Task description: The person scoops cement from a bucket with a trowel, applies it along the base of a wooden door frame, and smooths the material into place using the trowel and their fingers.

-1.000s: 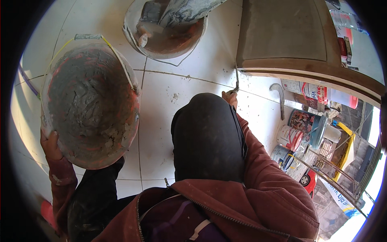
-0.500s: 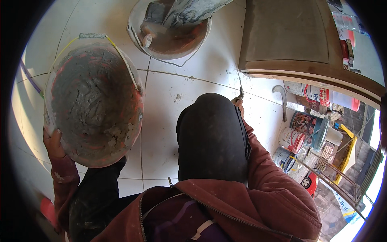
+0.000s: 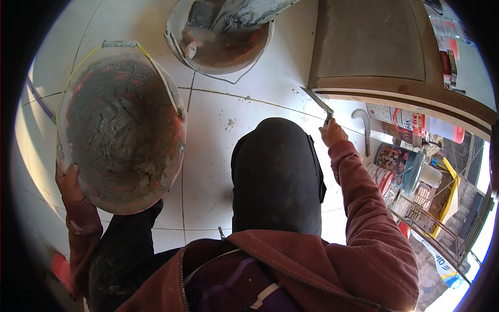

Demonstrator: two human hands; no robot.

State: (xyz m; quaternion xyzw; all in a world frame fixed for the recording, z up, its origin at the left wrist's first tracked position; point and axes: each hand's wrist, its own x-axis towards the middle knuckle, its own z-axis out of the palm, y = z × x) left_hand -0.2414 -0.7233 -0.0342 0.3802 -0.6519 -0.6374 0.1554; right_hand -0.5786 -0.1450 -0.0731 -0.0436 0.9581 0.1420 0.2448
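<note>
My left hand (image 3: 69, 183) grips the lower left rim of a bucket (image 3: 174, 171), with the thumb over the edge and the fingers out of sight outside. Wet grey mortar (image 3: 117, 117) coats the inside of this tilted bucket, and some crumbly lumps cling near its lower wall. Beyond my right knee, my right hand (image 3: 333, 134) is closed round the handle of a trowel (image 3: 316, 100). The trowel's narrow-looking blade, seen nearly edge-on, points up and left, its tip close to the corner of a wooden door.
A second bucket (image 3: 218, 72) at the top holds brownish water and mortar-smeared tools. The brown wooden door (image 3: 374, 41) stands at upper right. A sickle-shaped tool (image 3: 366, 132) lies on the white tiles. Several paint pails (image 3: 400, 161) and some scaffolding (image 3: 431, 213) stand at right.
My right hand has come out from behind my knee, moving right, and the trowel now shows in full. The left hand and the bucket have hardly moved.
</note>
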